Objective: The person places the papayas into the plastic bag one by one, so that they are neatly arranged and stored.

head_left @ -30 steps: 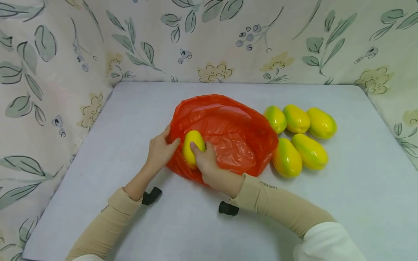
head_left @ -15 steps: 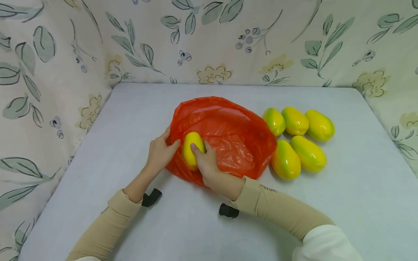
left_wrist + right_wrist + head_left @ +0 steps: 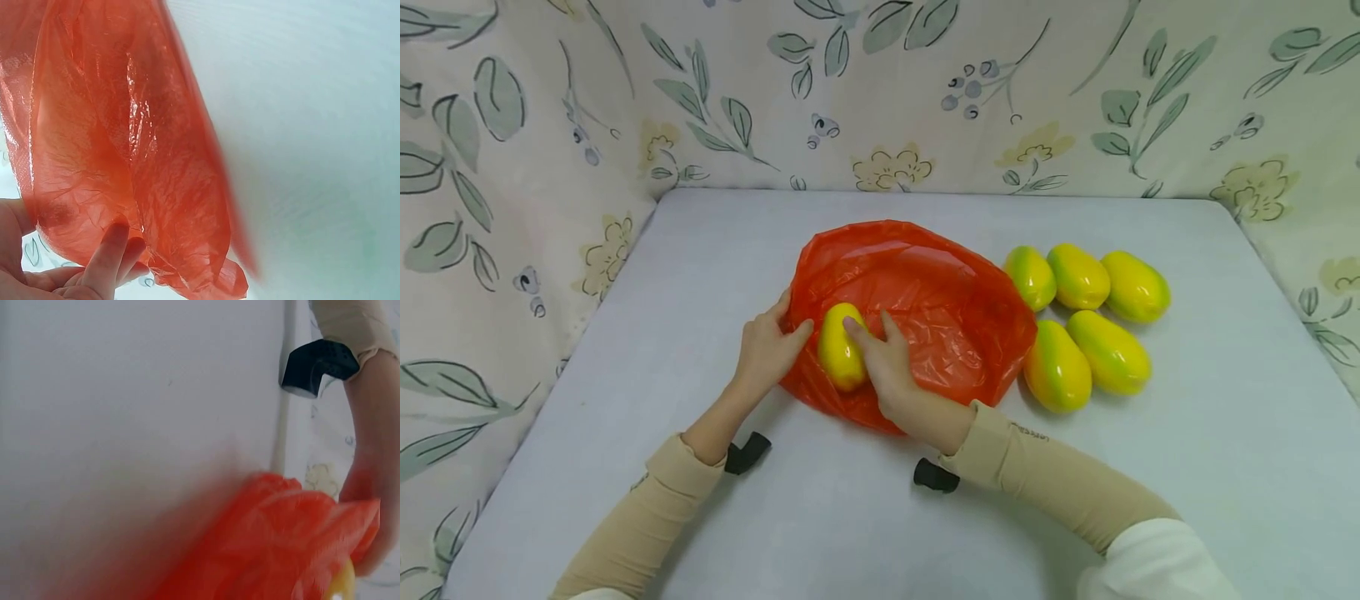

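Observation:
A red plastic bag (image 3: 940,337) lies with its mouth spread wide. My left hand (image 3: 766,352) holds its left rim, thumb on the inner side and fingers behind the film; the left wrist view shows those fingers (image 3: 103,259) against the bag (image 3: 175,162). Just inside the mouth, near that thumb, sits a glossy yellow mango (image 3: 841,354). At the mango's right side is my right hand (image 3: 895,375), its thumb over the fruit's edge and its fingers spread apart from it. The right wrist view catches only a sliver of the mango (image 3: 342,587) past the bag (image 3: 269,544).
Several yellow-green mangoes (image 3: 1108,352) are grouped on the white table (image 3: 1225,433) to the right of the bag, the nearest right by its rim. Black wrist cameras (image 3: 936,475) stick out below both wrists. Floral cloth (image 3: 895,92) hangs behind the table.
My right hand has loosened from the mango and shifted slightly right, its fingers opening and more of the fruit showing. My left hand stays on the bag's rim.

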{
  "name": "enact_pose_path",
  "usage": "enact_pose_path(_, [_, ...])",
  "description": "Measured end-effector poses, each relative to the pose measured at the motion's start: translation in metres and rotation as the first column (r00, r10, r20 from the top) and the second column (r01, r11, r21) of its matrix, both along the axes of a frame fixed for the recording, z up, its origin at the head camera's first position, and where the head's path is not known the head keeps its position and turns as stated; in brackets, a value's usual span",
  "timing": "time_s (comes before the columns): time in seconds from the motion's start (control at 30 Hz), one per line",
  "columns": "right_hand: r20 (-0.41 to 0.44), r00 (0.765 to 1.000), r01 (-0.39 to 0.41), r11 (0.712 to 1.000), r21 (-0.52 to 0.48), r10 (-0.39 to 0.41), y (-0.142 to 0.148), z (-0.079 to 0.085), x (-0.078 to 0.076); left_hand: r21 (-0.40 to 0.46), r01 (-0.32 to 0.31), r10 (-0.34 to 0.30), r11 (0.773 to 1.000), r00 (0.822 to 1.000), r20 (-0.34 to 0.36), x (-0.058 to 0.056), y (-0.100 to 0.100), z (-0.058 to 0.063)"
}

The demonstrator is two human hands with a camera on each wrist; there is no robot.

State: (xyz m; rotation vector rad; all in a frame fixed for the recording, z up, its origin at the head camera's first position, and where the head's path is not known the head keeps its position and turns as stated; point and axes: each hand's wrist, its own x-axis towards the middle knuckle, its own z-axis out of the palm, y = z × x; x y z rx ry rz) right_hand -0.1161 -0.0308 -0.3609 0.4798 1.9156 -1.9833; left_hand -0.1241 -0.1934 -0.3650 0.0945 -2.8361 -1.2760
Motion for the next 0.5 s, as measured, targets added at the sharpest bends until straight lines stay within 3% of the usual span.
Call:
enact_pose_path(0.13, [-0.053,0.998,-0.013,0.999,0.048,0.016,0.013,0.001,-0.003,-0.005,-0.004,0.004,1.0,1.0,0.001,0.0,0.0,0.0])
enact_pose_path(0.23, [-0.113,0.987,-0.095,0.985,0.146,0.112,0.027,0.002,-0.002,-0.003,-0.005,0.005,1.0,1.0,0.008,0.0,-0.001,0.0])
enact_pose_path(0.4, [-0.228,0.913,-0.242,0.9,0.362,0.337,0.059,0.008,0.003,-0.009,-0.005,0.006,1.0,1.0,0.015,0.001,-0.003,0.001])
enact_pose_path(0.5, [-0.268,0.87,-0.28,0.861,0.423,0.415,0.081,0.011,0.004,-0.017,-0.009,0.01,1.0,1.0,0.014,0.002,-0.005,0.001])
